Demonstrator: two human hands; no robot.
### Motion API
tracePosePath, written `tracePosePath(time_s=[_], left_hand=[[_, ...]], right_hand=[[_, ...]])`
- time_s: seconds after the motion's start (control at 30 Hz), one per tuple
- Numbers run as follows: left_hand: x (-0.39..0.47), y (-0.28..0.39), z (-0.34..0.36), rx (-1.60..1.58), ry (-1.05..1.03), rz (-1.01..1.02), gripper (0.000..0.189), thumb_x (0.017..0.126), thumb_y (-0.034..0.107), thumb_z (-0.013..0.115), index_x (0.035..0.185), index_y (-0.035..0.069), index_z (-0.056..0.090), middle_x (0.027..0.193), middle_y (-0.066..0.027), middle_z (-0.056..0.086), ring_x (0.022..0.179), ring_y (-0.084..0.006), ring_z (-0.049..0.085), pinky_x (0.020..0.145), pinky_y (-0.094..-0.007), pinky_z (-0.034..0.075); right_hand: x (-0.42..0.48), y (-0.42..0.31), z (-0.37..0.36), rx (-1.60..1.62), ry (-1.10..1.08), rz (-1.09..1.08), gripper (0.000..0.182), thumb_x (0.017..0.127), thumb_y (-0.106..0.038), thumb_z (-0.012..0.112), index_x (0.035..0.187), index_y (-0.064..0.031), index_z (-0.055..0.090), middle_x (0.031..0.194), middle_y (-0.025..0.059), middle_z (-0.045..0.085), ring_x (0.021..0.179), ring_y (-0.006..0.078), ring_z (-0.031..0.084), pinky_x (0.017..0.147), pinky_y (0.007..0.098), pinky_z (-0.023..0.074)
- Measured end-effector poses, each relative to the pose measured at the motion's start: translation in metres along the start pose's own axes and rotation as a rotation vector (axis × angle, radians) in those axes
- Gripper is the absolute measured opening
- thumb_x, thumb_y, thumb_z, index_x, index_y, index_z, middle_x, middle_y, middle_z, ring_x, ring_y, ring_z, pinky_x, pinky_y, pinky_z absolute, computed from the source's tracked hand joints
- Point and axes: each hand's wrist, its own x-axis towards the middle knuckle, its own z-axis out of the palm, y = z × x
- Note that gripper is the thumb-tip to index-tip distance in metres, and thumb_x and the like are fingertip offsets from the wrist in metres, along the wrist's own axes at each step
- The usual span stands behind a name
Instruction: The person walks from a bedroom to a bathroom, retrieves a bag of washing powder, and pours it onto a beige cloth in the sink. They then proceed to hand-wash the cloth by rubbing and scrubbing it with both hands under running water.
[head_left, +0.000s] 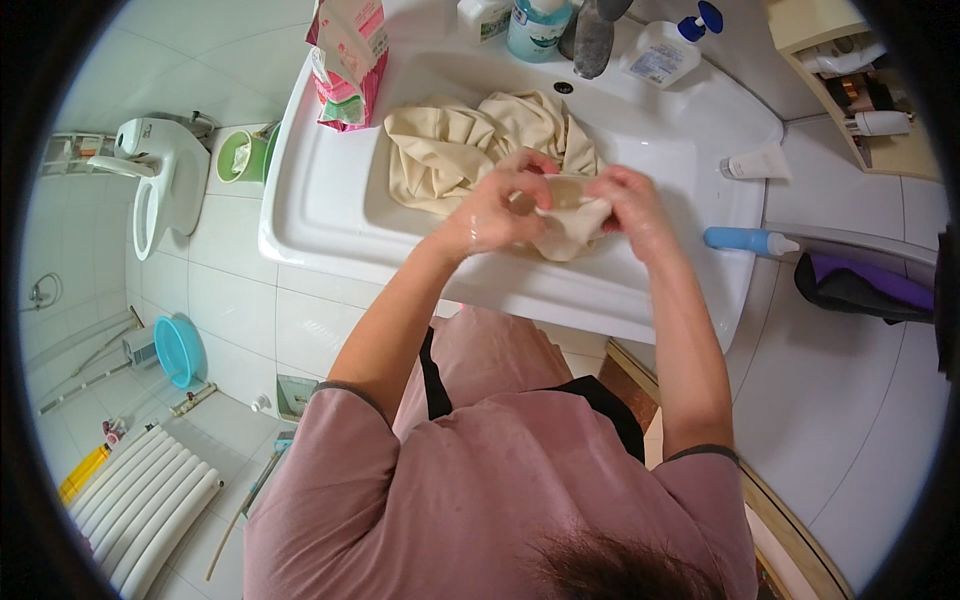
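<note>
A cream-coloured cloth (442, 150) lies bunched in the basin of a white washbasin (322, 187). My left hand (502, 206) grips a fold of it near the front rim, thumb and fingers curled around the edge. On the other side of that fold, my right hand (626, 206) pinches the cloth with bent fingers. Between the two hands a section is lifted and spread, partly hanging over the inner front of the basin. Both hands are slightly blurred, and some fingertips are hidden behind the fabric.
A grey faucet (596, 41) stands behind the basin, beside a blue liquid bottle (536, 34) and a white pump bottle (660, 52). An opened pink bag (352, 75) sits at the left corner. On the right rim lie a white tube (756, 163) and a blue bottle (739, 240).
</note>
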Motion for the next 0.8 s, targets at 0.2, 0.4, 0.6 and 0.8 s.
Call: tracePosePath(time_s=[0.2, 0.4, 0.6, 0.8], left_hand=[[0.003, -0.015, -0.018, -0.216, 0.041, -0.309, 0.007, 0.076, 0.010, 0.055, 0.076, 0.004, 0.053, 0.090, -0.0041, 0.056, 0.090, -0.0144, 0.051, 0.082, -0.0256, 0.039], [0.003, -0.023, -0.012, -0.106, 0.078, -0.390, 0.008, 0.079, 0.012, 0.056, 0.078, 0.005, 0.055, 0.077, 0.0022, 0.052, 0.071, -0.0084, 0.047, 0.064, -0.0235, 0.037], [0.005, -0.001, 0.004, 0.132, -0.035, -0.438, 0.023, 0.082, 0.023, 0.063, 0.075, 0.002, 0.063, 0.062, 0.0005, 0.050, 0.060, -0.0097, 0.046, 0.056, -0.0264, 0.038], [0.006, -0.007, 0.006, 0.564, -0.175, -0.417, 0.025, 0.081, 0.027, 0.064, 0.079, 0.002, 0.068, 0.063, -0.0140, 0.059, 0.058, -0.0255, 0.054, 0.061, -0.0349, 0.046]], right_hand=[[-0.001, -0.010, -0.024, 0.049, 0.057, -0.006, 0.009, 0.082, -0.012, 0.056, 0.077, -0.0044, 0.059, 0.071, 0.0047, 0.060, 0.055, 0.0127, 0.060, 0.046, 0.0230, 0.0373], [-0.001, -0.007, -0.021, 0.082, 0.122, -0.049, 0.011, 0.082, -0.015, 0.057, 0.078, -0.0042, 0.058, 0.072, 0.0046, 0.060, 0.058, 0.0123, 0.060, 0.048, 0.0235, 0.0369], [-0.008, -0.012, -0.013, 0.037, 0.225, -0.060, 0.011, 0.079, -0.009, 0.057, 0.088, -0.0040, 0.059, 0.073, 0.0036, 0.060, 0.061, 0.0107, 0.055, 0.052, 0.0236, 0.0391], [0.003, 0.012, -0.028, -0.384, 0.148, -0.272, 0.027, 0.074, 0.000, 0.053, 0.099, -0.0066, 0.061, 0.073, 0.0010, 0.060, 0.064, 0.0101, 0.053, 0.060, 0.0251, 0.0420]])
